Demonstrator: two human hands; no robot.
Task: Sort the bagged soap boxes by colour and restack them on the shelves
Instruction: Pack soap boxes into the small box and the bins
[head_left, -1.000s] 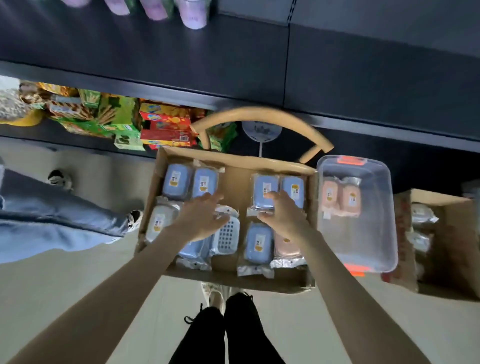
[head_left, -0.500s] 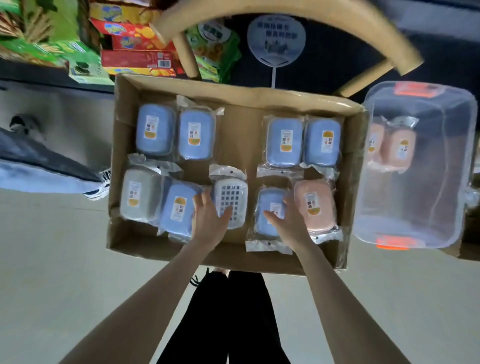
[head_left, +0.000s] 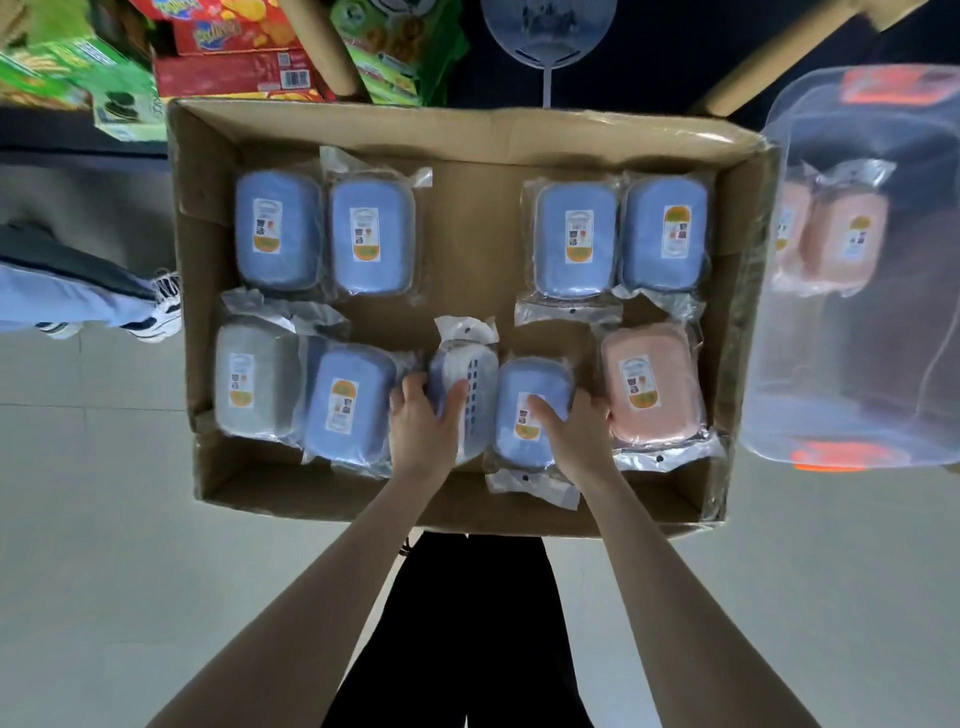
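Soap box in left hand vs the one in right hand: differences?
The pale slotted bagged soap box that the left hand grips shows a grid of holes, no label; the blue bagged soap box in the right hand shows a smooth lid with a sticker. The slotted one looks tipped up; the blue one lies flat. Both are in clear bags in the cardboard box.
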